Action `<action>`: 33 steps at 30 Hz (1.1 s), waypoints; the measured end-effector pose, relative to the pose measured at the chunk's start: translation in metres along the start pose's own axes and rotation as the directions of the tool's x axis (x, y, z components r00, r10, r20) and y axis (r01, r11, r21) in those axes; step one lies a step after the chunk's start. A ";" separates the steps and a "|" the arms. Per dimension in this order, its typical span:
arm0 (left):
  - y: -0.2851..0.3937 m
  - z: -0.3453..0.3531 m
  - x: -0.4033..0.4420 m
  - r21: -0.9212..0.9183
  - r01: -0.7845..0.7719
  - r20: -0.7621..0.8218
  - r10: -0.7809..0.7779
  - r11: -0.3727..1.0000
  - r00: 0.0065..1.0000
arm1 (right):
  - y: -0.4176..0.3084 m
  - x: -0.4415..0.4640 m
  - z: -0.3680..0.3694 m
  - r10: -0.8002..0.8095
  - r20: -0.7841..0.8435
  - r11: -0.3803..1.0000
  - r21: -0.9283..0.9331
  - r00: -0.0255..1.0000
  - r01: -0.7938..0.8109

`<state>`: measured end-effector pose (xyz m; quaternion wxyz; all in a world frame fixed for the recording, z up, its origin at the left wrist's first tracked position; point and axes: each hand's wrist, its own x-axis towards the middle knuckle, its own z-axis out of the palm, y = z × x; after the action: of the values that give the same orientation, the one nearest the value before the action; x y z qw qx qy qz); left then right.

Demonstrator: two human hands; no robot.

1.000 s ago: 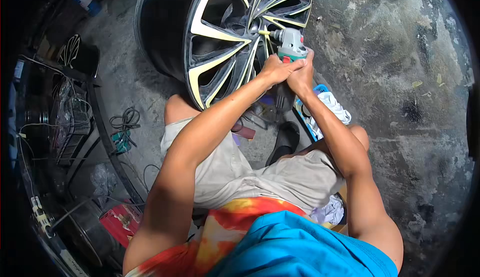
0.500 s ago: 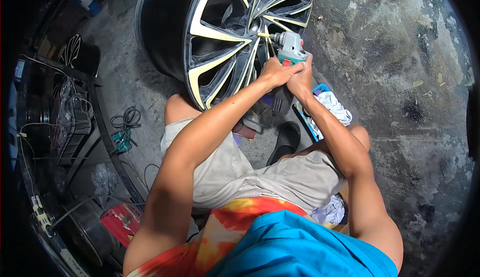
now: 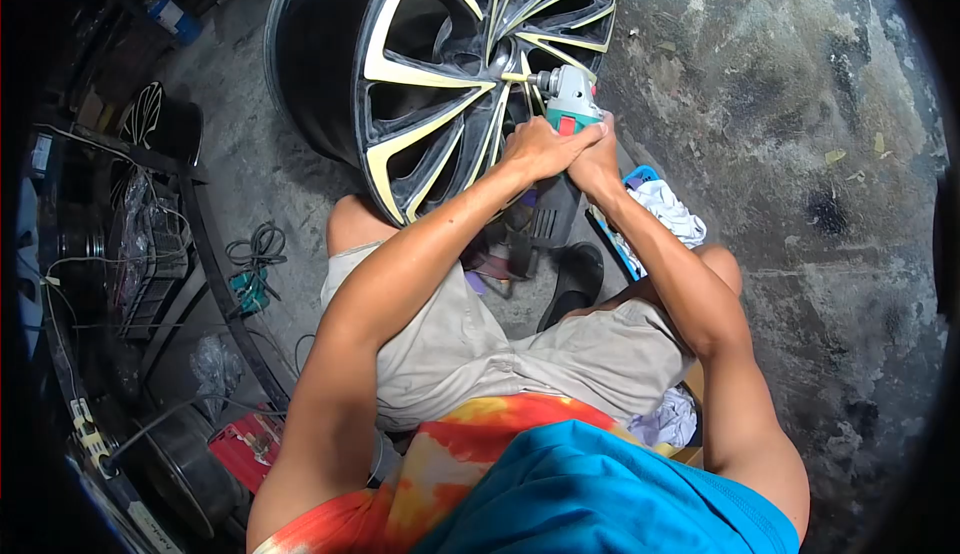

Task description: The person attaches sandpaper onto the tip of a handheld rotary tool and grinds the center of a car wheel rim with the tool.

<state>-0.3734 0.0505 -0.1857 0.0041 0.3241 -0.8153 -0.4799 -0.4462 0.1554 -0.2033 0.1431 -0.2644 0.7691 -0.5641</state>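
Both my hands are closed around a grey-and-green angle grinder (image 3: 572, 94). My left hand (image 3: 540, 147) wraps its near side, and my right hand (image 3: 597, 162) grips it from the right. From the grinder's head a slim yellow bit (image 3: 516, 77) points left at the hub area of an alloy wheel (image 3: 412, 66). The bit's tip is at the spokes near the center; whether it touches cannot be made out. The wheel stands tilted in front of my knees, with pale yellowish spoke faces and dark recesses. Below my hands shows the grinder's dark vented rear end (image 3: 545, 224).
A blue tray (image 3: 632, 262) with white cloths (image 3: 668, 211) sits right of my hands. A coiled cable (image 3: 262, 246), a red case (image 3: 245, 446) and a power strip (image 3: 90, 436) lie to the left. Another wheel (image 3: 170, 124) stands farther back. Bare concrete floor (image 3: 780, 154) spreads to the right.
The wheel, grinder and my hands sit slightly farther left in view. My left hand has shifted a little left on the grinder; both hands still hold it.
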 end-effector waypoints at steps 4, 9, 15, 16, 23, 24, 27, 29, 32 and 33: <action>0.011 -0.015 -0.011 0.031 0.044 0.020 -0.045 0.999 0.999 | -0.008 -0.001 0.001 0.041 0.019 0.999 -0.021 0.999 -0.040; 0.016 -0.021 -0.018 0.035 0.015 0.038 -0.017 0.999 0.999 | -0.002 -0.003 0.006 0.060 0.004 0.998 0.003 0.998 -0.060; 0.022 -0.027 -0.025 0.102 0.021 0.029 -0.025 0.995 0.999 | 0.004 -0.002 0.004 0.113 0.082 0.991 0.065 0.990 -0.119; 0.022 -0.025 -0.022 0.108 0.016 0.029 -0.019 0.994 0.999 | 0.004 -0.002 0.005 0.115 0.060 0.992 0.053 0.992 -0.118; 0.023 -0.029 -0.029 0.124 -0.001 0.051 -0.005 0.992 0.999 | -0.007 -0.009 0.002 0.088 0.153 0.986 0.127 0.984 -0.108; 0.022 -0.027 -0.027 0.129 0.011 0.053 -0.018 0.992 0.998 | -0.002 -0.009 0.003 0.092 0.114 0.987 0.120 0.989 -0.106; 0.025 -0.028 -0.022 0.135 0.021 0.045 -0.027 0.991 0.999 | 0.001 -0.003 0.007 0.085 0.047 0.991 0.104 0.995 -0.089; 0.025 -0.027 -0.026 0.124 0.015 0.045 -0.021 0.992 0.999 | -0.004 -0.006 0.004 0.089 0.076 0.991 0.097 0.993 -0.096; 0.024 -0.030 -0.027 0.139 0.023 0.049 -0.030 0.990 0.998 | -0.022 -0.011 0.000 0.176 0.172 0.975 0.107 0.969 -0.196; 0.025 -0.030 -0.027 0.131 0.027 0.057 -0.035 0.991 0.998 | -0.011 -0.009 0.001 0.159 0.130 0.983 0.076 0.979 -0.170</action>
<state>-0.3556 0.0494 -0.1419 -0.0487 0.3217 -0.8396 -0.4350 -0.4358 0.1573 -0.1943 0.2478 -0.2276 0.7529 -0.5656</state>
